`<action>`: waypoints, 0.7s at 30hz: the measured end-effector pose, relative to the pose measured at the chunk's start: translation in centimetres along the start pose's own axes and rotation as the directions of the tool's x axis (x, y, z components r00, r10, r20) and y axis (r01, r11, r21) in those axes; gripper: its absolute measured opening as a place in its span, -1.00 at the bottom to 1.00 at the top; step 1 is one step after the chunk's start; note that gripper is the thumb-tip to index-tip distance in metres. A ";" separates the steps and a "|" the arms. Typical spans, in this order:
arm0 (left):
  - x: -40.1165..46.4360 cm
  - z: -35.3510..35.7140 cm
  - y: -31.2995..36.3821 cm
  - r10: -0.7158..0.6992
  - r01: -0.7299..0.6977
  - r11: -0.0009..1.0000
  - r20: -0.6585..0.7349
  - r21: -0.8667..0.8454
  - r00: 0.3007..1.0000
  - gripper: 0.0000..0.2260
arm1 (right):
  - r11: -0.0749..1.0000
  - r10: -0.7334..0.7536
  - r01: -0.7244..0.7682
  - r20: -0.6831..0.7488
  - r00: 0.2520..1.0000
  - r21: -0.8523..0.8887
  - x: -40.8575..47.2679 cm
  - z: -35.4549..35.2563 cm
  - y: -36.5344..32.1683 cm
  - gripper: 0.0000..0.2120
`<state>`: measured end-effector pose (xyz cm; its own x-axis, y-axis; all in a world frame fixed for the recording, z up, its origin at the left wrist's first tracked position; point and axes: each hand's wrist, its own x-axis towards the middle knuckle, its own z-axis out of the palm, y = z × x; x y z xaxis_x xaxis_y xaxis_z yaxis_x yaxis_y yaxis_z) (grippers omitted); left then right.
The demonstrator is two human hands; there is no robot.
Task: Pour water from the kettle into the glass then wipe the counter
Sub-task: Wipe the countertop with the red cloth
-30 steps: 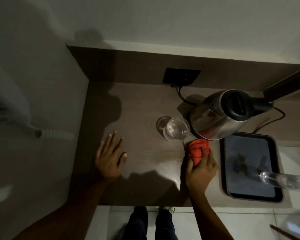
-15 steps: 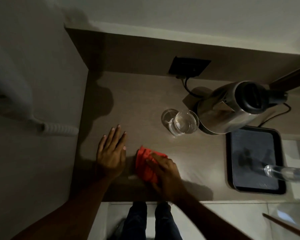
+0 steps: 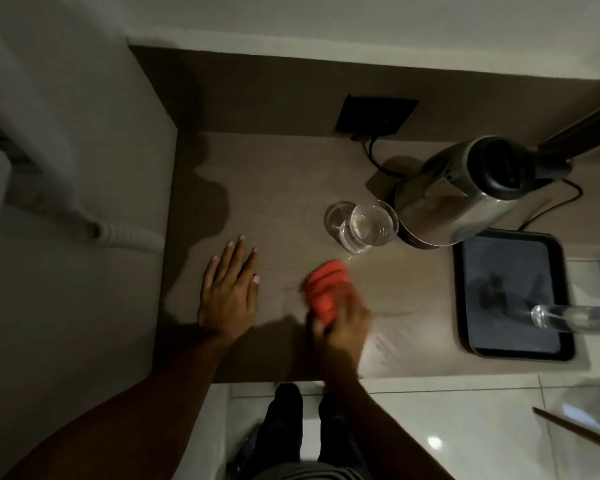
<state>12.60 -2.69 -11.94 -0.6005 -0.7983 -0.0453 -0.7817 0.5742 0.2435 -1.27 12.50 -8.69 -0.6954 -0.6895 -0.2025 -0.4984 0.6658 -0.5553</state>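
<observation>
Status: pouring stage judged complete; wiping stage in progress.

The glass (image 3: 369,225) stands upright on the bench (image 3: 278,174) and appears to hold clear water. The kettle (image 3: 465,195) sits just beside the glass, to its right, on the rear right part of the bench, with neither hand on it. Its cord runs to the wall socket (image 3: 376,114). From this layout, no further pouring is judged necessary.

The right hand (image 3: 343,327) is closed over an orange cloth (image 3: 326,285), pressing it to the bench in front of the glass and toward the near edge. The hand is motion-blurred, which is consistent with an active wiping stroke. The cloth is near the glass but not touching it.

The left hand (image 3: 231,289) lies flat on the bench, palm down, fingers extended, holding nothing. It is apart from the cloth and appears to serve as a brace.

A sheen on the surface to the right of the right hand suggests moisture; whether it is residue or an already wiped patch cannot be determined. The black tray (image 3: 461,292) at far right carries a clear bottle (image 3: 568,318) lying on its side.

Remaining, as judged: cover the rest of the bench, including the area around the glass, without knocking it.
</observation>
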 end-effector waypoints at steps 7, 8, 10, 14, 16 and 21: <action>0.1 -0.1 0.1 -0.004 0.003 1.000 -0.008 -0.030 1.000 -0.52 | 0.757 -0.646 0.638 0.306 0.699 0.140 3.2 -8.3 6.5 -0.82; 0.0 -0.1 0.1 -0.005 0.004 0.999 -0.007 -0.032 1.000 -0.52 | 0.812 -0.582 0.579 0.190 0.791 0.079 4.2 -9.4 8.1 -0.81; 0.0 0.0 0.1 0.001 -0.001 1.000 -0.016 -0.031 1.000 -0.52 | 0.968 -0.243 0.238 -0.064 0.968 -0.079 4.3 -9.4 9.4 -0.57; 0.0 -0.1 0.3 0.001 -0.001 0.999 -0.018 -0.036 1.000 -0.52 | 0.983 0.184 -0.171 -0.274 0.944 0.071 0.3 -2.9 3.6 -0.62; 0.1 -0.1 0.2 0.006 -0.007 0.999 -0.026 -0.040 1.000 -0.53 | 0.960 -0.097 0.128 -0.132 0.987 0.248 -2.4 0.0 -0.3 -0.83; 0.0 0.0 0.2 0.007 -0.009 0.998 -0.032 -0.067 0.999 -0.52 | 0.800 -0.551 0.430 0.229 0.802 0.419 -5.3 -0.9 -0.9 -0.78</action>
<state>12.47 -2.60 -11.91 -0.6001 -0.7998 -0.0126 -0.7633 0.5678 0.3081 2.35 15.85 -6.38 -0.1647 -0.9855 -0.0409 -0.4810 0.1165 -0.8689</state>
